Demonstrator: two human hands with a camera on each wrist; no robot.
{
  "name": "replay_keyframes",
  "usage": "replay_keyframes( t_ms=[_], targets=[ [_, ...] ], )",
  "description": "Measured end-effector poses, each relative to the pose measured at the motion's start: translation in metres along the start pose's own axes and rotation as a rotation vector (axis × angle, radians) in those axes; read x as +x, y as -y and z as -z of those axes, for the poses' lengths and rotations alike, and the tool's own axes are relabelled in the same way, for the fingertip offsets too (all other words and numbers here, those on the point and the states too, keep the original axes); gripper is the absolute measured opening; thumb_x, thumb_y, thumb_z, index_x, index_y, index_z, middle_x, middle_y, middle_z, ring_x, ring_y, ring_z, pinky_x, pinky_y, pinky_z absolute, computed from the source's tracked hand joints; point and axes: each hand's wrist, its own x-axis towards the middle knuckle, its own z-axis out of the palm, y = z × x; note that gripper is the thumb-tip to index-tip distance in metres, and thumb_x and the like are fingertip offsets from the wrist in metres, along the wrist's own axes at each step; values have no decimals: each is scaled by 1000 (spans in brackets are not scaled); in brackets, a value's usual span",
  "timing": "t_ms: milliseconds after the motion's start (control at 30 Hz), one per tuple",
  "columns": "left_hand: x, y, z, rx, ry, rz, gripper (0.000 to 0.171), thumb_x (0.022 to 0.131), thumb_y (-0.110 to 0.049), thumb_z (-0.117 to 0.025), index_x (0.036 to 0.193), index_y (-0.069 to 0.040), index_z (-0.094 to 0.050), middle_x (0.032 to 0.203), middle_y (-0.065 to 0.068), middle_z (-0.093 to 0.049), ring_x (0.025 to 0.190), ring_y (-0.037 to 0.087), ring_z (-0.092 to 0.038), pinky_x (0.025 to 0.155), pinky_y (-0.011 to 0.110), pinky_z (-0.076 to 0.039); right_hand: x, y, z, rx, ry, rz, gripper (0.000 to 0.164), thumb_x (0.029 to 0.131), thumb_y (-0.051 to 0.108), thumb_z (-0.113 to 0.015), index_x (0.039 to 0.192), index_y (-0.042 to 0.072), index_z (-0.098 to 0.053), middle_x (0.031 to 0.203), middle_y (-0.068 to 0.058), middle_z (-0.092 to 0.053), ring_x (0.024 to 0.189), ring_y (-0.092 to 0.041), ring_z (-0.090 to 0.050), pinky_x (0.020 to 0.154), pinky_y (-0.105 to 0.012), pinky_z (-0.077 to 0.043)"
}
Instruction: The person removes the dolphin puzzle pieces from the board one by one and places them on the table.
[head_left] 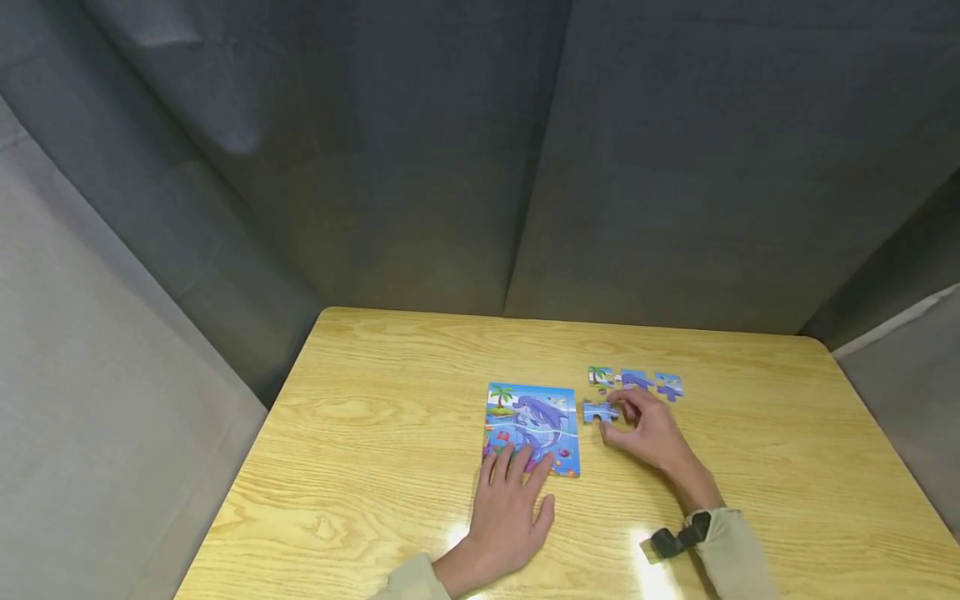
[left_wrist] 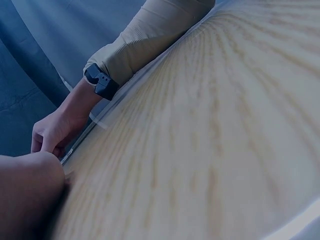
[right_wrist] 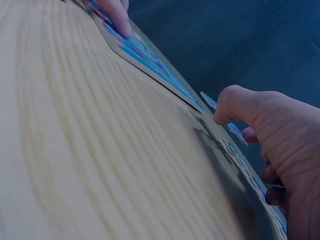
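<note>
A knobbed jigsaw piece (head_left: 596,412) is pinched between thumb and fingers of the right hand (head_left: 654,432), at 3 o'clock of the dolphin puzzle (head_left: 536,421). Light, stiff, smooth card seems likely; opposite edges are best gripped, since knobs could crease. The puzzle's 6 o'clock side is touched by the left hand's (head_left: 508,512) straight, slightly spread fingers.

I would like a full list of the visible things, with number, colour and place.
Table: 1, yellowish wood, centre
Dolphin puzzle: 1, mostly blue, on the table
Loose pieces: at least 3, multicoloured, right of the puzzle
Held piece: 1, mostly blue, beside the puzzle
Drapes: several, grey, behind and beside the table
Sleeves: 2, beige, on forearms
Wrist device: 1, black, at right sleeve's end
Left hand: 1, bare, resting on the puzzle
Right hand: 1, bare, pinching held piece
</note>
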Motion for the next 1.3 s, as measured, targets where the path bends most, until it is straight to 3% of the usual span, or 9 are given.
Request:
replay_keyframes(
  t_ms=[267,1300],
  targets=[
    [-1,0,-1,18,-2,18,56,106,-43,-46,159,-26,-43,156,8,-43,146,38,-37,116,63,-32,4,-12,8,-31,26,0,33,75,7,-87,104,6,-71,72,-7,-50,65,-12,-42,68,-27,-37],
    [0,0,1,8,-5,1,56,106,-43,-47,159,-24,-44,157,9,-42,146,38,-36,115,63,-32,8,-16,12,-17,124,-59,33,82,13,-86,109,2,-72,74,-4,-54,64,-9,-43,65,-27,-37]
  ],
)
